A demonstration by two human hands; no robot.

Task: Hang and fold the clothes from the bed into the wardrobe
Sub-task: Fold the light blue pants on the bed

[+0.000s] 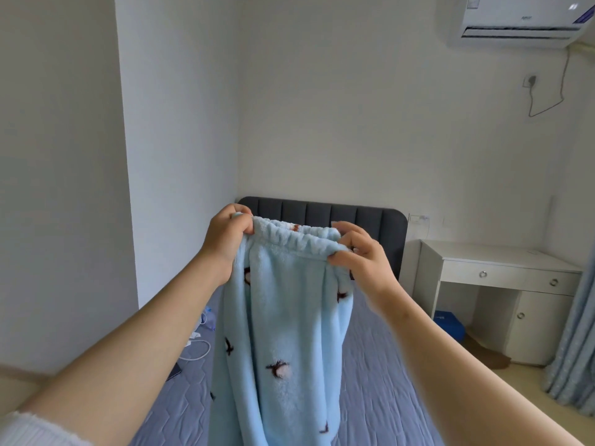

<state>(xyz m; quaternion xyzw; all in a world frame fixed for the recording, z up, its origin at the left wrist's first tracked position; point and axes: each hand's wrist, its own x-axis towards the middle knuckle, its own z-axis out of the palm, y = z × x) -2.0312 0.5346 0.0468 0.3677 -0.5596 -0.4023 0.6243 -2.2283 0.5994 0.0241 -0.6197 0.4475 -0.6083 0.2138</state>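
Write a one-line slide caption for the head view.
The left hand and right hand pinch the elastic waistband of light-blue fleece patterned trousers, held up above a lilac-quilted bed.

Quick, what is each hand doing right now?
Left hand: grips the waistband of the blue fleece pants.
Right hand: pinches the other end of the waistband.

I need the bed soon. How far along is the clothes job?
Done: unclear; no other clothes show on the visible bed. In hand: left hand and right hand hold the blue fleece trousers up by the waistband, unfolded. Left: fold them and put them away; the wardrobe is out of view.
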